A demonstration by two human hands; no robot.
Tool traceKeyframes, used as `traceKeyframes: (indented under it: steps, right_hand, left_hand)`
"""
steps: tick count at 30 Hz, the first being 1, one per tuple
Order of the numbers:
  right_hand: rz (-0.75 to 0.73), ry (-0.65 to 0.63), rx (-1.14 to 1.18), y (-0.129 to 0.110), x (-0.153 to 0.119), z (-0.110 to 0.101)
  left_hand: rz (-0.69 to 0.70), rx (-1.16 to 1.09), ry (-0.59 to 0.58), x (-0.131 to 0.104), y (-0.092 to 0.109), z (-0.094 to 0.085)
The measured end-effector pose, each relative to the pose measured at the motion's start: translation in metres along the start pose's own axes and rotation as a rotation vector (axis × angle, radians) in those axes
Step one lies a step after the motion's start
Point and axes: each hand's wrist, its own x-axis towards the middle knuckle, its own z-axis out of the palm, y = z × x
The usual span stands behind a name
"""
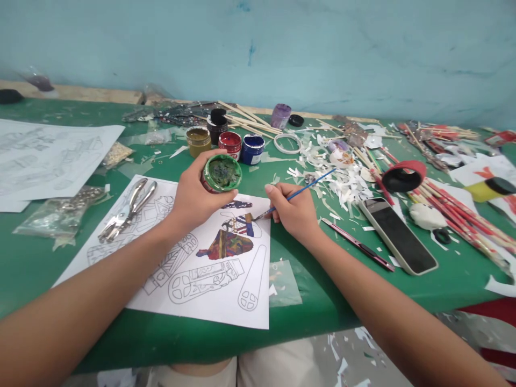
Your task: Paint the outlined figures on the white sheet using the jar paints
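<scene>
Holding, left hand (193, 196): centre of the frame, thumb and fingers clamped around the green paint jar (221, 173), its mouth tipped toward the camera and dark green paint visible inside

Painting, right hand (296, 212): right of centre, thumb and fingers pinched together on the blue-handled brush (308, 185), bristles pointing down and left to a coloured figure; whether they touch the paper cannot be told

Printed sheet (220, 312): lower centre-left of the frame, lying on the green tabletop (314, 312), line drawings throughout, some figures near its right side filled with red, brown, blue and ochre

Hand tool (127, 212): silver, two-handled, lying on the sheet left of centre

Paint jars: upper centre, ochre jar (199, 142), black jar (216, 128), red jar (230, 144) and blue jar (253, 149) grouped beyond the left hand; purple jar (281, 116) farther back, beside a black lid (296, 120)

Jar labels: pale label visible on the blue jar, print too small to read

Phone (399, 236): right of the frame, screen up and dark

Cutter (358, 246): pink and black, lying just left of the phone

Paper scraps (349, 183): white, heaped right of centre

Tape roll (404, 176): red outside, black inside, right of the frame

Bottle (489, 188): yellow with black cap, lying at the far right edge
</scene>
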Motion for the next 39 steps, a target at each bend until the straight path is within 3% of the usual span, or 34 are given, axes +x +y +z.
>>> traceKeyframes:
  steps: [39]
  right_hand:
    - [-0.020, 0.004, -0.015, 0.0028, -0.0003, -0.0017]
  left_hand:
    - [0.038, 0.078, -0.006, 0.0013, -0.0014, 0.0003]
